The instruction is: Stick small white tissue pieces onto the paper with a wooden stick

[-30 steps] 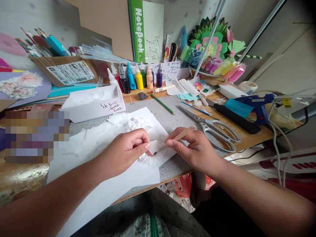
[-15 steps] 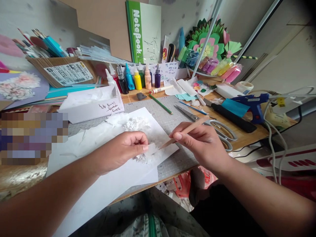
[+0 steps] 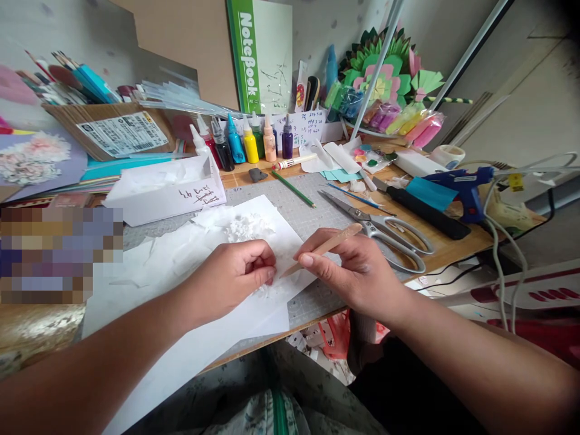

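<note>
stick of pale wood (image 3: 333, 243) is slanting between the hands, its narrow tip sitting just beside the left hand (image 3: 244, 272). the right hand (image 3: 360, 269) is gripping it; the left hand is holding its fingers curled, though whether they are pinching anything i cannot tell. white paper curls (image 3: 250, 226) are lying beyond the left hand, metal scissors (image 3: 370, 229) beyond the right.

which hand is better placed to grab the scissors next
Probably the right hand: the scissors lie close by, though it holds a wooden stick. The left hand is farther off, over the white paper.
</note>
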Available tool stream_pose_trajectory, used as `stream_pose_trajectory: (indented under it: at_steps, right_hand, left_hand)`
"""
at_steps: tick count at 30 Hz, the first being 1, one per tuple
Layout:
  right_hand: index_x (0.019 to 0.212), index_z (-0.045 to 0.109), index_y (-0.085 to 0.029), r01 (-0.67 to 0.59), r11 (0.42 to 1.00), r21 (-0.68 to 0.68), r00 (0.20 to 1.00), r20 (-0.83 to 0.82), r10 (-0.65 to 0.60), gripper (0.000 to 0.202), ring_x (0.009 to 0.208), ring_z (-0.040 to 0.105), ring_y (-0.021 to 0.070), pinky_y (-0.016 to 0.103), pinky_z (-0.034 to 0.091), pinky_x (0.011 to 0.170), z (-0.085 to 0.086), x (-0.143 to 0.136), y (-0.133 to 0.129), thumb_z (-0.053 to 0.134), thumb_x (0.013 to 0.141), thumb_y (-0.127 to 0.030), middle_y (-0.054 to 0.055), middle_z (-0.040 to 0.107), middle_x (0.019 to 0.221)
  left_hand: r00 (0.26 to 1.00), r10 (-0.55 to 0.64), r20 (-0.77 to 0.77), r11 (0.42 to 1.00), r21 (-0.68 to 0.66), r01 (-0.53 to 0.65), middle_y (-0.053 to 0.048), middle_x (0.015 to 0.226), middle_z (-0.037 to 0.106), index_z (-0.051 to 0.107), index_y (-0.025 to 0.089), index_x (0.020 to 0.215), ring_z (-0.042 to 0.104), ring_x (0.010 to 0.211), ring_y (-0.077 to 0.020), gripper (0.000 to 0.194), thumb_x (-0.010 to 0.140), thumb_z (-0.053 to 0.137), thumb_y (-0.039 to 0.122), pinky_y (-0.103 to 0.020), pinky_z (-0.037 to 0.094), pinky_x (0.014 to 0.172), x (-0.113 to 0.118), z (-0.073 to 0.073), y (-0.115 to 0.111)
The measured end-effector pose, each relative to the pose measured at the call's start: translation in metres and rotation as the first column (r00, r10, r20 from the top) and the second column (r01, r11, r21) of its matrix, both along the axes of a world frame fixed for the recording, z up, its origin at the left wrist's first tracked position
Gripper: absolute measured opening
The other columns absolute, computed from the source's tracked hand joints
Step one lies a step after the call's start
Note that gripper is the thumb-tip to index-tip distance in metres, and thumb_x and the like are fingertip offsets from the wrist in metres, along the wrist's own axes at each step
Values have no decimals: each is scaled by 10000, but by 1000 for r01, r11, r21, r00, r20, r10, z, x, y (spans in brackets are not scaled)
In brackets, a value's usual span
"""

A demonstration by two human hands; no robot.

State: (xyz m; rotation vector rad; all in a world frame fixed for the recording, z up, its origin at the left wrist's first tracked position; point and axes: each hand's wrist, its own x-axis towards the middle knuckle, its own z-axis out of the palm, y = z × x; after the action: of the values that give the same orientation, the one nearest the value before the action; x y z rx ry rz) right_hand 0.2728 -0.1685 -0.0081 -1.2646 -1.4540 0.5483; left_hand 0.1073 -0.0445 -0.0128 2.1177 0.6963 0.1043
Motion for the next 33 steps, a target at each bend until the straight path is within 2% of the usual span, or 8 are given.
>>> stream_pose_trajectory:
  at_steps: [4, 7, 11, 15, 21, 26, 30, 33]
  right_hand:
    - [735, 637, -162, -10, 1000, 25, 998, -56, 11, 135, 724, 621, 132, 254, 480, 692, 1, 1, 0, 600, 864, -160, 41, 676, 774]
    - [751, 645, -170, -7, 1000, 7, 999, -37, 7, 149, 727, 624, 134, 253, 483, 687, 1, 1, 1, 600, 882, -225, 35, 674, 768]
    - [740, 646, -175, -3, 1000, -6, 1000, 29, 3, 220, 727, 625, 144, 271, 489, 688, 1, 1, 1, 592, 895, -321, 47, 681, 768]
    - [703, 619, -173, -33, 998, 55, 997, 69, 29, 217, 693, 627, 149, 296, 492, 685, -2, 0, 2, 588, 896, -268, 65, 691, 758]
    - [748, 626, -185, -47, 992, 121, 971, 240, 17, 170, 716, 635, 161, 328, 464, 722, -7, -1, 4, 575, 902, -234, 44, 710, 766]
    - [778, 641, -184, -62, 993, 105, 932, 362, 20, 148, 731, 627, 168, 335, 442, 739, -12, -2, 4, 566, 903, -203, 40, 702, 764]
    - [802, 637, -178, -59, 995, 75, 906, 423, 22, 111, 734, 629, 173, 342, 438, 755, -14, -3, 5, 575, 893, -188, 45, 696, 773]
    - [799, 622, -183, -62, 997, 49, 890, 455, 33, 120, 729, 624, 172, 336, 443, 747, -13, -5, 8, 557, 899, -183, 46, 690, 759]
  left_hand:
    - [999, 27, 26, 978, -206, -21, 11, 736, 647, 556, 186, 772, 549, 683, -141, 124, 819, 530, 298, -255, 385, 608, 0, 0, 5]
    - [1000, 11, 7, 964, -267, -9, 6, 728, 652, 550, 183, 788, 552, 679, -143, 145, 819, 543, 324, -254, 381, 599, 0, 0, 7]
    - [1000, -6, -27, 990, -144, 2, 17, 665, 603, 568, 180, 743, 531, 632, -138, 139, 788, 552, 310, -250, 387, 570, 1, 1, 3]
    - [999, 9, -37, 999, 46, -7, 40, 596, 533, 578, 186, 703, 475, 564, -119, 120, 761, 553, 289, -230, 351, 509, 2, 2, -3]
    - [1000, -12, 1, 982, 190, 12, 40, 581, 540, 572, 185, 670, 478, 556, -110, 102, 752, 549, 242, -212, 346, 501, 3, 0, -5]
    - [999, -27, 32, 994, 110, 24, 42, 607, 547, 577, 185, 714, 489, 576, -106, 74, 761, 558, 238, -206, 368, 516, 1, -1, -4]
    - [995, 37, 94, 999, -20, -35, 42, 616, 529, 567, 184, 773, 463, 550, -99, 90, 800, 527, 260, -202, 360, 484, -2, 0, -1]
    - [988, 99, 120, 995, 16, -102, 39, 606, 510, 570, 184, 794, 458, 534, -106, 108, 819, 510, 269, -215, 366, 481, -4, 0, 4]
